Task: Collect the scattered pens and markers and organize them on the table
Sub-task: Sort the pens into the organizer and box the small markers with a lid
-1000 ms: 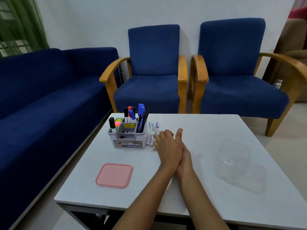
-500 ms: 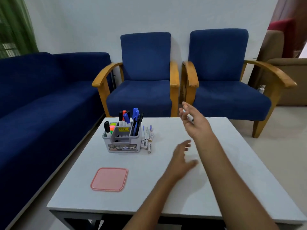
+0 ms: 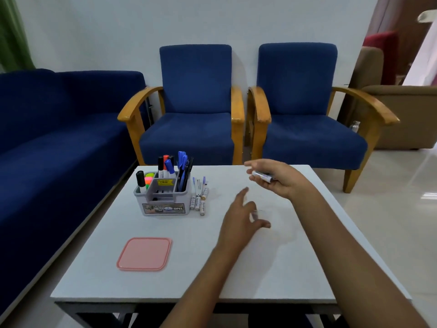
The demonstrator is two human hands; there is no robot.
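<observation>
One white marker (image 3: 262,176) is held in the curled fingers of the right hand (image 3: 276,179) above the white table (image 3: 272,268); the left hand (image 3: 238,221) is relaxed. Placement beside the grey pen organizer (image 3: 163,200) is judged next.

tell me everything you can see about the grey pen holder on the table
The grey pen holder looks like moulded plastic with several compartments and a printed label across its front. It stands upright on the white table, near the far left corner. Markers and pens stand in it, caps up. A row of pens lies right beside it. Neither hand touches it.
</observation>
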